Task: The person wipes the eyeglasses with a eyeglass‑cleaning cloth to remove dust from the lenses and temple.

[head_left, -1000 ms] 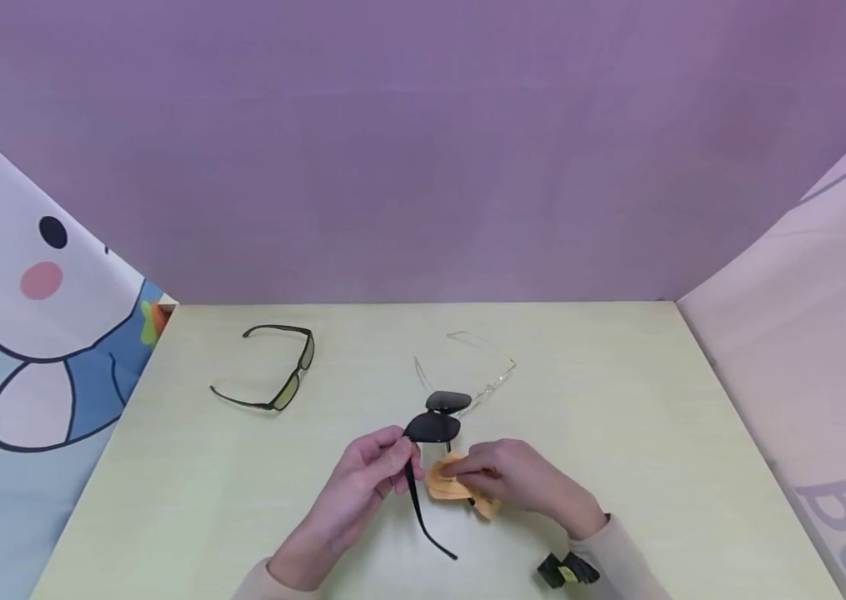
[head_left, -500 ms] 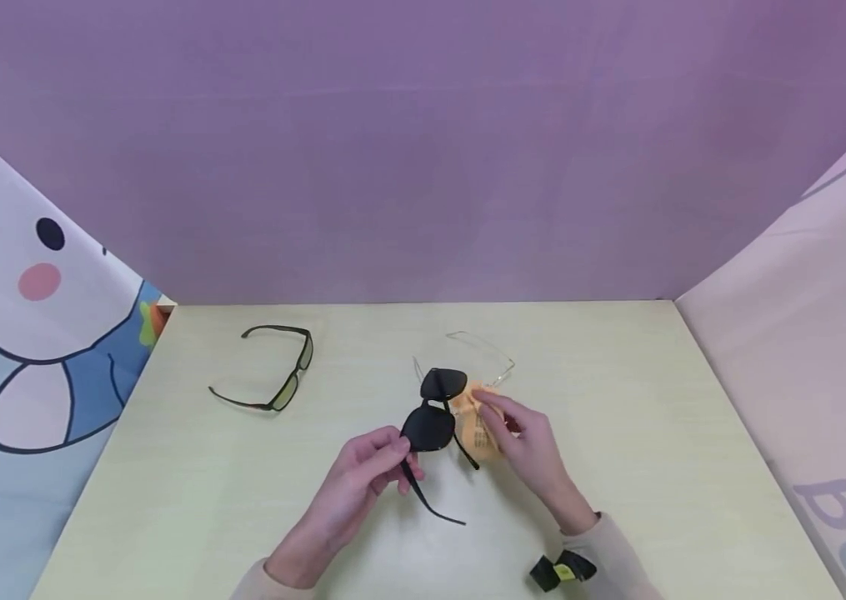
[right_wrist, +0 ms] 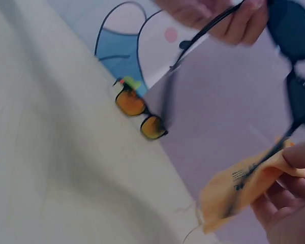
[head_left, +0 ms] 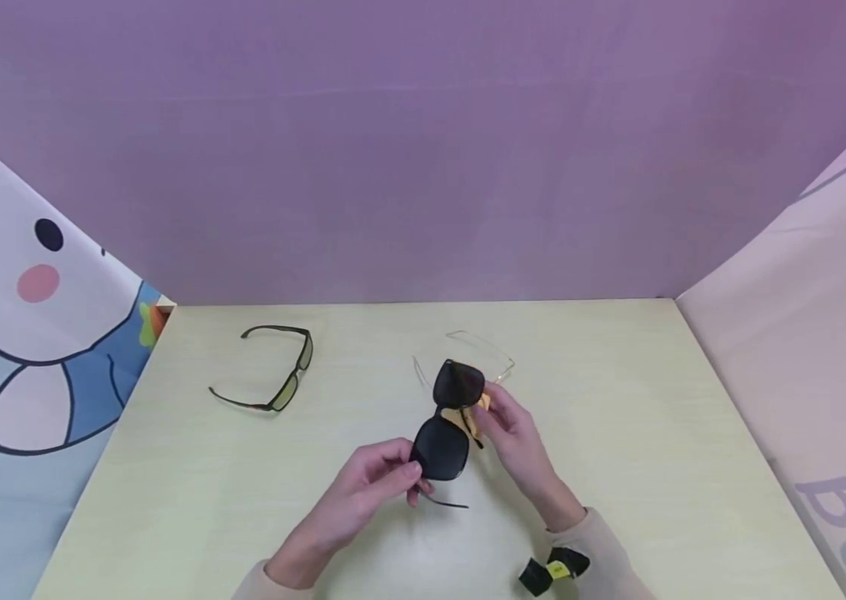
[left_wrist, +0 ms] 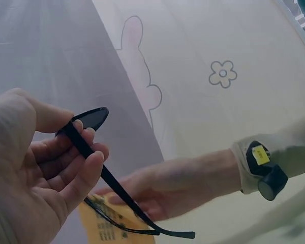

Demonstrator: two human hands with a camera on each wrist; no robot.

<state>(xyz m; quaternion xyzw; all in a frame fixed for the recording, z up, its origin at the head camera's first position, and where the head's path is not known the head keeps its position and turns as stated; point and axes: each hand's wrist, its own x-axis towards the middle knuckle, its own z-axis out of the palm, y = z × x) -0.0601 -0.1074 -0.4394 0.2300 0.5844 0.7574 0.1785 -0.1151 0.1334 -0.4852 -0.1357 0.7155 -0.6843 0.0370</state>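
Observation:
A pair of black sunglasses (head_left: 441,447) is held above the table between both hands, its lenses one above the other in the head view. My left hand (head_left: 368,483) pinches the frame at the hinge of the nearer lens, and that temple arm runs down past the fingers in the left wrist view. At the far lens, my right hand (head_left: 518,442) pinches an orange cloth (right_wrist: 244,188) with printed dark lettering. The other temple arm crosses in front of this cloth in the right wrist view. Whether the right fingertips also grip the frame, I cannot tell.
Black-framed glasses with yellowish lenses (head_left: 287,390) lie unfolded at the left of the table (head_left: 167,500). Thin wire-rimmed glasses (head_left: 508,367) lie behind the sunglasses, partly hidden. A black device with a yellow label (head_left: 558,570) is strapped to the right wrist.
My right hand has moved from the lower temple arm up to the far lens with the cloth. The sunglasses have turned, so both lenses now face the head camera more fully.

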